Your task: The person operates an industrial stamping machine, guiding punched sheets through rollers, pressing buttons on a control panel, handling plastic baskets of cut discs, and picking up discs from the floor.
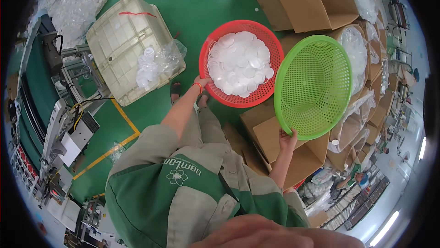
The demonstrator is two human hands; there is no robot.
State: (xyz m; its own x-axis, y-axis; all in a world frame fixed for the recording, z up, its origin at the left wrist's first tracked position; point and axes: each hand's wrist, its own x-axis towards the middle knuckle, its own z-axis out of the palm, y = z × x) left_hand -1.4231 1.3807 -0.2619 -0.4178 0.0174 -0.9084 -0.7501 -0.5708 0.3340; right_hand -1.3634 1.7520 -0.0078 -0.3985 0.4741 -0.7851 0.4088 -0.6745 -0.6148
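My left hand [202, 83] is closed on the near-left rim of a round red plastic basket [243, 101]. Inside the basket lies a heap of flat white discs [240, 64]. To the right, my right hand [288, 139] grips the lower rim of a round green perforated basket [316, 83]. This green basket is tilted toward me, with nothing seen inside it, and its left edge comes close to the red one. My right fingers are partly hidden behind its rim.
An upturned cream plastic bin [121, 41] with clear bags of white pieces [147, 66] stands left. Open cardboard boxes [293, 0] crowd the right, some holding plastic bags [356, 55]. A conveyor machine [41, 87] is far left. Yellow tape [124, 116] marks the green floor.
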